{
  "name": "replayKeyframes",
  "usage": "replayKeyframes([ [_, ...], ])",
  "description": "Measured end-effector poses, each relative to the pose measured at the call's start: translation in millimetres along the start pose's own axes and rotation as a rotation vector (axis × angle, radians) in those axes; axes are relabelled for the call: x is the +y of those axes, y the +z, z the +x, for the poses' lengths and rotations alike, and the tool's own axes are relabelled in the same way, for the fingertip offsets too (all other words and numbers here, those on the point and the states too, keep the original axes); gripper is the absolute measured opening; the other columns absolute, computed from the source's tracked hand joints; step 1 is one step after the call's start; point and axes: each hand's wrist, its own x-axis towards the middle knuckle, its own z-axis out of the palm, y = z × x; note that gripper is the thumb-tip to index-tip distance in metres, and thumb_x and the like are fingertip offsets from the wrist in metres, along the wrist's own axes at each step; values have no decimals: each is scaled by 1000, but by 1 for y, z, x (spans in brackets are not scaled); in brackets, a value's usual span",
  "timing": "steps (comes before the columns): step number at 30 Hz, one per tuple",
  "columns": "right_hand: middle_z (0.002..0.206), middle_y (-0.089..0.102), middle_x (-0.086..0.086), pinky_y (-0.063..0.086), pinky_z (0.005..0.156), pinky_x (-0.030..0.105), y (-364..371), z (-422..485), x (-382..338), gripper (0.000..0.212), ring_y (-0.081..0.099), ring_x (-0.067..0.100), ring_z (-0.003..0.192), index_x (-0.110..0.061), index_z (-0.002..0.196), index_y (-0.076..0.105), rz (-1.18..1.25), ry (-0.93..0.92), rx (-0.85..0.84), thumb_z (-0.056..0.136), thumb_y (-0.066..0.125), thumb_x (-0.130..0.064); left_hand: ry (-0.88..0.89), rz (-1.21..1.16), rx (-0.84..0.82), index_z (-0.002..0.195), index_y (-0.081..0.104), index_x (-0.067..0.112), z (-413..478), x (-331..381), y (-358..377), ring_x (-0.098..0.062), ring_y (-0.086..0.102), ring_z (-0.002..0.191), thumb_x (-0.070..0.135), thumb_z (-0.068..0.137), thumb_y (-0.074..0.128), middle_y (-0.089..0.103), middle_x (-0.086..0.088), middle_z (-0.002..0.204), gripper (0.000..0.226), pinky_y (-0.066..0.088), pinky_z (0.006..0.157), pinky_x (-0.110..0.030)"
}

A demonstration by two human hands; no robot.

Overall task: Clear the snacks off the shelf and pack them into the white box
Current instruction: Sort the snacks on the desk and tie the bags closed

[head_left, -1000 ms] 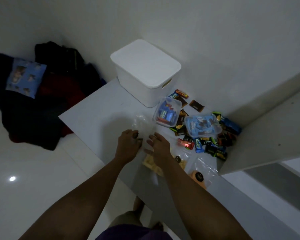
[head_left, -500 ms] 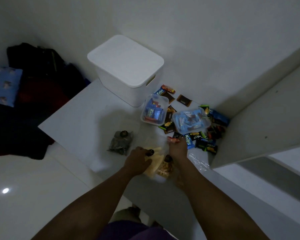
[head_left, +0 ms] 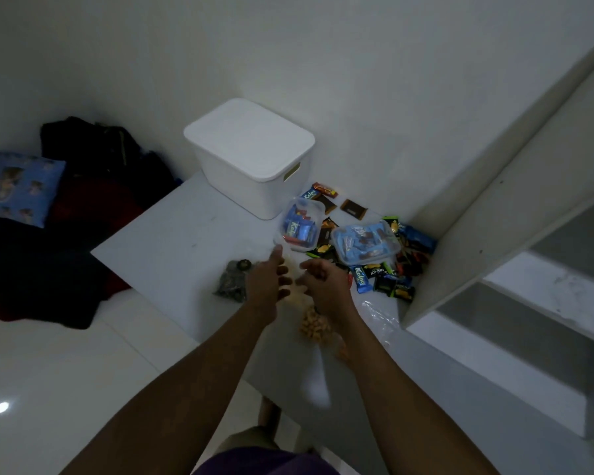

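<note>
Dim white shelf shows nothing packed, by the look of it: the lidded white plastic box at twelve o'clock is closed, with bright foil-wrapped snacks loose at two o'clock. The left hand is spread and the right hand curls over a clear bag of tan snacks at six o'clock, though I cannot tell whether it pinches the bag.

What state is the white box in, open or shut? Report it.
Shut. Its lid lies flat over the white box, covering the whole top; nothing inside shows.
</note>
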Motion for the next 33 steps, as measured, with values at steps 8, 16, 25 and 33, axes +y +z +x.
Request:
replayKeyframes([
  [8, 102, 69, 13, 58, 85, 38, -5, -40, 30, 17, 68, 29, 97, -2, 105, 67, -92, -28, -72, 91, 65, -10, 29, 72, -175, 96, 68, 8, -34, -24, -16, -22, 68, 73, 14, 94, 61, 69, -12, 88, 9, 55, 58, -29],
  [16, 84, 66, 3, 47, 62, 20, -16, -53, 21, 16, 65, 14, 76, -6, 97, 69, -64, 37, 20, 96, 59, -18, 63, 363, -297, 101, 68, 4, -63, -46, -23, -20, 63, 73, 12, 96, 57, 67, -14, 91, 15, 58, 64, -31],
  [25, 82, 68, 4, 54, 69, 33, -22, -62, 17, 9, 66, 18, 78, -9, 91, 69, -107, 40, 4, 92, 64, -16, 80, 428, -356, 106, 64, -5, -79, -43, -22, -25, 67, 79, 10, 97, 54, 65, -21, 100, 20, 61, 65, -39],
  [33, 86, 69, 3, 55, 72, 33, -18, -58, 19, 11, 66, 17, 80, -8, 96, 71, -143, 43, 59, 89, 63, -11, 106, 380, -296, 107, 60, -10, -81, -37, -18, -17, 68, 61, 1, 94, 56, 65, -17, 87, 17, 61, 61, -42],
])
